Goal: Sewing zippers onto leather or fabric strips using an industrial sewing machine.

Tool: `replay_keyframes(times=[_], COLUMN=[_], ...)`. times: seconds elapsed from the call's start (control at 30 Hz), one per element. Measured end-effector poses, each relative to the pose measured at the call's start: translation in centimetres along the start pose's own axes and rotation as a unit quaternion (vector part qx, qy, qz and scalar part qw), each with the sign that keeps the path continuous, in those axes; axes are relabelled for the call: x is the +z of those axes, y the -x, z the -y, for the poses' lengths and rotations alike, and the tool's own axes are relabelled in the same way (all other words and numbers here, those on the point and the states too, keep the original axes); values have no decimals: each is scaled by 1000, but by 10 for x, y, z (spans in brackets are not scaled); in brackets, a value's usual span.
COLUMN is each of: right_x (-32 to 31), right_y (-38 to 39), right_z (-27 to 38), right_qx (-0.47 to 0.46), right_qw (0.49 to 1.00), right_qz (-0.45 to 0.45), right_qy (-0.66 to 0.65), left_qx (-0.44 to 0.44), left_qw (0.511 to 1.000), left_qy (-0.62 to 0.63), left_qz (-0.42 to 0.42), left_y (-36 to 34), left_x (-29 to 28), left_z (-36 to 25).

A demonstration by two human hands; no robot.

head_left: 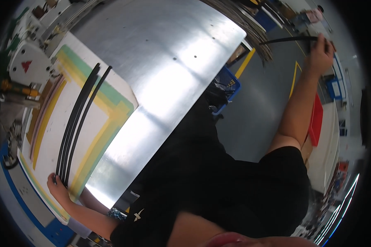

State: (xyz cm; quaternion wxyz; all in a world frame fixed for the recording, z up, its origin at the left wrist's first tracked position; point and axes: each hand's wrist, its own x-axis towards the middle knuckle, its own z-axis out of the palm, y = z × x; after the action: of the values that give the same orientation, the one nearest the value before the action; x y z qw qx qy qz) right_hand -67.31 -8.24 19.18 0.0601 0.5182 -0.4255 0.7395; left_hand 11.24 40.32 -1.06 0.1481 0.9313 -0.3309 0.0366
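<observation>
While the person's left hand (59, 190) rests at the near end of the white board (58, 123), its fingers meet the near ends of several black strips (75, 113); whether they pinch those ends or merely press on them, I cannot tell. The strips run lengthwise along the board in a slight curve, with a narrow gap setting the rightmost one apart. White surface shows on both sides of them, inside the board's border of yellow and green tape (101, 131); their far ends cross that tape and come close to the board's far edge.

Right of the board, the metal desk (160, 88) offers a broad, shiny stretch of open room, ending in a long straight edge beside the person's black shirt (235, 185) and a rounded corner farther off. Left of the board stands a white machine (29, 64), near its edge.

Past the desk's edge, farther right of the board, sits a blue basket (231, 84), then grey floor (251, 123) with room around the outstretched arm. Well right of the board, above that floor, the right hand (322, 53) has its fingers closed on one end of another black strip (288, 39). This piece's other end points back boardward, near a bundle of long thin lengths (251, 25) at the desk's far corner.
</observation>
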Motion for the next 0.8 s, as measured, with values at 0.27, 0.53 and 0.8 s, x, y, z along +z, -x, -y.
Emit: replay_keyframes(times=[0.27, 0.53, 0.8], right_x=[-52, -57, -88], right_y=[61, 143, 152], right_z=[-178, -203, -251], right_qx=[74, 380, 411], right_qw=[909, 854, 819], right_qz=[150, 212, 192], right_qy=[381, 286, 350], left_qx=[20, 19, 34], left_qw=[1000, 996, 989], left_qy=[17, 51, 11], left_qz=[5, -73, -144], left_y=[1, 1, 17], left_x=[-4, -3, -35], left_z=[3, -4, -35])
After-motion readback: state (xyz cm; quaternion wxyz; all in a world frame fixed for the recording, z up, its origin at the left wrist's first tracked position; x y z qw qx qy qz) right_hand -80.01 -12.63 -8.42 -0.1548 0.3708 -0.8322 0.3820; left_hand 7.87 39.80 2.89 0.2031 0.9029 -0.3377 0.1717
